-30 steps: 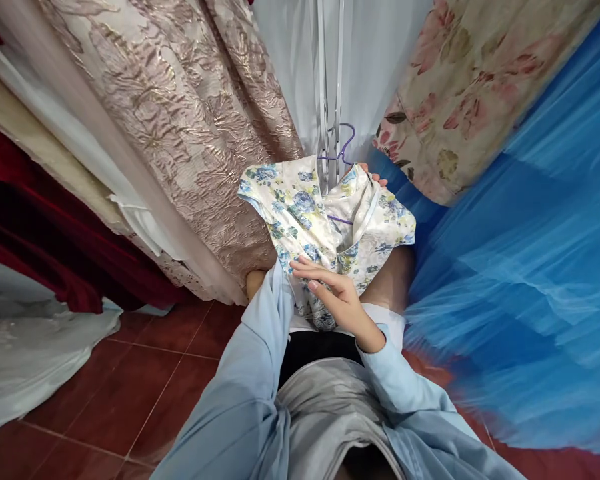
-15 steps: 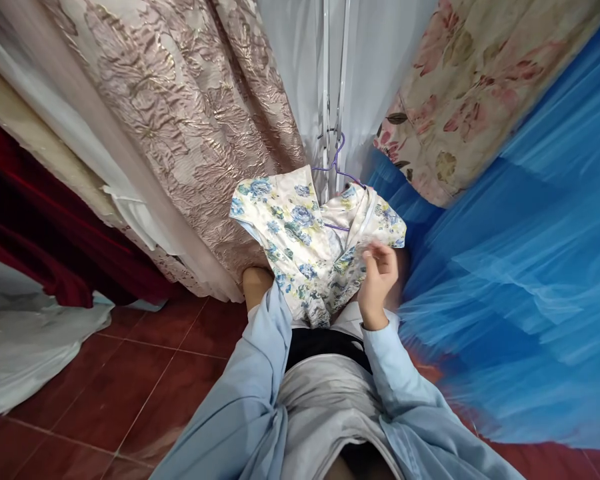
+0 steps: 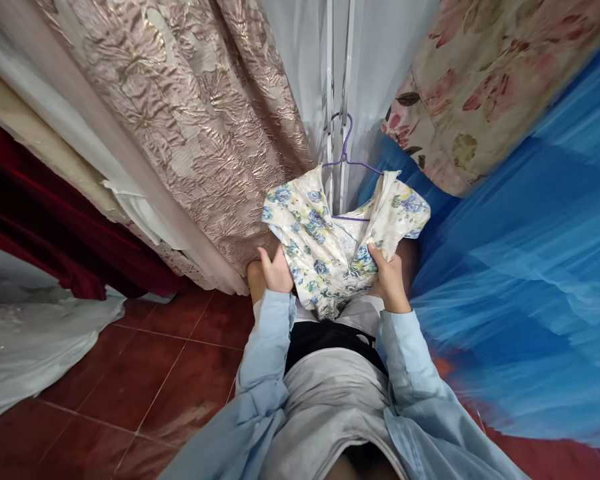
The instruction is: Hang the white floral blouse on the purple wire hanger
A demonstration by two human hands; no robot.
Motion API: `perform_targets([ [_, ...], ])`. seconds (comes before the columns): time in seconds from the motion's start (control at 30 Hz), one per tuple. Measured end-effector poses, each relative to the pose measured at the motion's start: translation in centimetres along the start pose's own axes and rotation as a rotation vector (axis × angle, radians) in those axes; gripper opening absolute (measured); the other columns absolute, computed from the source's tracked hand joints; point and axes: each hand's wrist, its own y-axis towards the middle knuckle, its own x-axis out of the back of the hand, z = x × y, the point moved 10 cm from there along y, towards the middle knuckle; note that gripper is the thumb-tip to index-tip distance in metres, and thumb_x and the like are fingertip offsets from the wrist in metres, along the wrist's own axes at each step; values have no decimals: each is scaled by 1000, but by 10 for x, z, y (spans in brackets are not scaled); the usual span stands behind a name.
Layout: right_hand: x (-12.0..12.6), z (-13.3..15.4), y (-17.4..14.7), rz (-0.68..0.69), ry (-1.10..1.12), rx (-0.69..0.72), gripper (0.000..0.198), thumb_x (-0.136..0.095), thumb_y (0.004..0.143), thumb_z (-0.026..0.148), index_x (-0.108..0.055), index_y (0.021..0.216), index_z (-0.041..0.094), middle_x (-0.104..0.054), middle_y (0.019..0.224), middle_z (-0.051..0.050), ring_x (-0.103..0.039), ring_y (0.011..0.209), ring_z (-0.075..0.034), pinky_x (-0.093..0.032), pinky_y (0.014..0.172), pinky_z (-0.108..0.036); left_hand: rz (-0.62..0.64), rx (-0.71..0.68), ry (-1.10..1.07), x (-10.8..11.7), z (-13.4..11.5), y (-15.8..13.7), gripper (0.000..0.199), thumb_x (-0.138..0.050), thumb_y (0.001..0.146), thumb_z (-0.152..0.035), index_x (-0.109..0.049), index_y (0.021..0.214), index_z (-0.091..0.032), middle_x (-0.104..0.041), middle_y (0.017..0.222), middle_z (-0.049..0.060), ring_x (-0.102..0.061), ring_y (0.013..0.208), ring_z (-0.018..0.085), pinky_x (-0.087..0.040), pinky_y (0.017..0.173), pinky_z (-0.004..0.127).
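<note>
A small white dress with blue flowers (image 3: 325, 250) hangs on a purple wire hanger (image 3: 347, 157) in front of me. My left hand (image 3: 276, 272) grips the dress's left side below the sleeve. At the right side my right hand (image 3: 389, 280) pinches the cloth, thumb on top. The hanger's hook sits by two pale vertical straps (image 3: 339, 100). The lower part of the dress is bunched between my hands above my lap.
Hanging fabrics close in: a shiny beige brocade (image 3: 190, 120) at left, a pink-flowered cloth (image 3: 485, 87) at upper right, blue tulle (image 3: 525, 267) at right, dark red velvet (image 3: 35, 227) at far left. White cloth (image 3: 25, 347) lies on the red tiled floor (image 3: 145, 393).
My right hand left the middle of the dress and now grips its right side. My left hand came out from behind and holds the left side. The dress and hanger rose slightly.
</note>
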Motion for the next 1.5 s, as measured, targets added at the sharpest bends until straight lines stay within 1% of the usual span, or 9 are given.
perform_targets([
  [0.13,-12,0,-7,112,-115,-12,57,-89,63,50,-74,103,12,-78,104,-10,-73,99,-27,-57,89,-36,-338,-203,141,31,-15,-19,54,-56,92,-64,-58,125,-22,-63,132,13,-62,119,23,-52,97,35],
  [0.3,-27,-1,-18,232,-92,-100,56,-89,62,45,-73,107,15,-78,106,-8,-73,99,-26,-57,90,-36,283,-169,469,-74,7,-45,26,-74,82,-34,-66,101,-19,-70,98,6,-64,85,18,-52,80,30],
  [0.5,-22,11,-22,253,-55,-107,47,-87,64,43,-73,101,18,-78,98,-6,-73,100,-27,-58,87,-35,359,-259,442,-115,6,-58,12,-60,93,-28,-65,86,-19,-68,86,4,-61,78,16,-49,79,30],
  [0.63,-19,4,-17,256,-97,-108,48,-85,65,45,-71,102,16,-77,100,-8,-72,102,-29,-58,88,-37,345,-124,302,-113,16,-56,17,-56,90,-28,-57,75,-18,-58,70,-1,-53,66,13,-43,67,25],
  [0.73,3,13,-6,74,-231,23,53,-81,68,48,-69,107,14,-74,110,-12,-68,107,-29,-55,96,-41,390,-7,192,-108,24,-62,20,-58,83,-31,-55,69,-17,-53,65,-3,-49,62,11,-40,62,23],
  [0.9,47,89,-38,-412,-447,497,45,-75,77,47,-62,109,17,-66,115,-10,-61,106,-24,-49,97,-37,391,100,169,-81,13,-78,18,-62,75,-29,-55,64,-17,-51,60,-2,-45,57,9,-35,57,23],
  [0.97,33,104,-50,-245,-465,480,31,-65,87,50,-61,84,19,-64,86,-5,-60,82,-18,-49,79,-31,419,132,197,-76,5,-87,17,-62,74,-28,-55,63,-17,-51,59,-2,-44,55,9,-34,54,23],
  [1.13,-46,52,-93,651,-790,65,46,-63,90,54,-60,62,18,-54,56,1,-46,56,-12,-32,54,-27,451,22,347,-82,-23,-103,17,-61,76,-25,-52,63,-18,-43,54,-5,-35,52,8,-28,51,23],
  [1.5,-47,24,-86,642,-672,-2,28,-62,83,36,-56,62,18,-54,59,2,-43,57,-11,-32,56,-26,499,-292,504,-89,-42,-105,11,-59,82,-15,-52,75,-20,-53,67,-3,-49,61,11,-43,62,24],
])
